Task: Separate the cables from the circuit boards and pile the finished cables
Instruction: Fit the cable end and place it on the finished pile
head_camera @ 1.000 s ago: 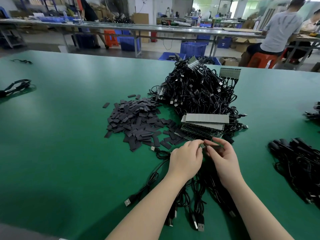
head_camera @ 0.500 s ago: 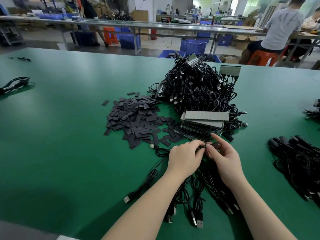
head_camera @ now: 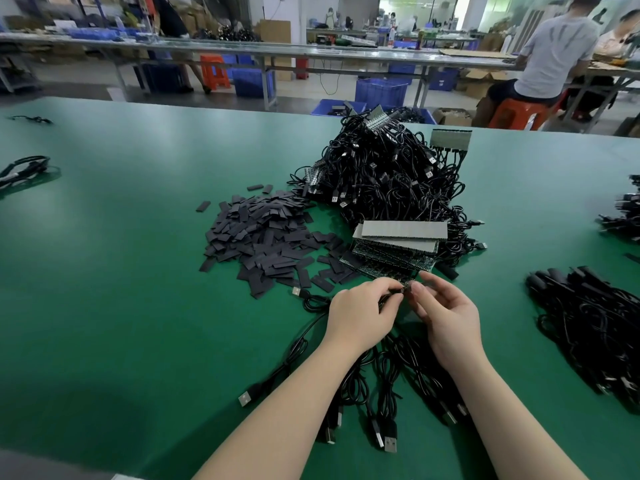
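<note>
Little change since earlier: both hands remain together at 6 o'clock of the circuit-board stack (head_camera: 394, 251). Left hand (head_camera: 360, 317) and right hand (head_camera: 446, 317) fingers pinch a small board piece (head_camera: 407, 289); its USB cables (head_camera: 384, 386) trail on the bench (head_camera: 138, 306).

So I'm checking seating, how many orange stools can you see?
2. One orange stool stands under the far bench at left; the other is at far right with a person sitting on it. More may be hidden.
</note>
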{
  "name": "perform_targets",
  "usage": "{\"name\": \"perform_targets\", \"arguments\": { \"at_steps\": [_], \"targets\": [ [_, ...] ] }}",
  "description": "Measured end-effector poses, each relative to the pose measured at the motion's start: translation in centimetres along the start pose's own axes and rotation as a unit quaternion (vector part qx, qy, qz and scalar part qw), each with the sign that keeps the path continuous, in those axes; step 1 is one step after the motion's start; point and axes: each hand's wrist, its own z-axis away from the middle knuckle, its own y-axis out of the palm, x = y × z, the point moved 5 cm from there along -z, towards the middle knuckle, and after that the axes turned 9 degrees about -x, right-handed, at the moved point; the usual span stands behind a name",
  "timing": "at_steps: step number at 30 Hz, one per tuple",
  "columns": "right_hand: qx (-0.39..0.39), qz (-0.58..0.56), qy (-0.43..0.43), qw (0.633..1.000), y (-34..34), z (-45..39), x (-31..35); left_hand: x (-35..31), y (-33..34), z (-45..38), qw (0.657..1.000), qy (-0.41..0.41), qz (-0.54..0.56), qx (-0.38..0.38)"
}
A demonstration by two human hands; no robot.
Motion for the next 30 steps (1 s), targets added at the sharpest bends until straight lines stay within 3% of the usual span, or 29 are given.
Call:
{"name": "perform_targets", "arguments": {
  "at_steps": [20, 30],
  "targets": [
    [-0.014, -0.036, 0.009, 0.999, 0.25, 0.65, 0.76, -0.23, -0.19, 0.19, 1.0, 0.005, -0.002, -0.002],
    [-0.035, -0.02, 0.013, 0.999, -0.47, 0.21, 0.11, -0.86, -0.48, 0.33, 0.998, 0.048, -0.022, -0.02]
  ]
}}
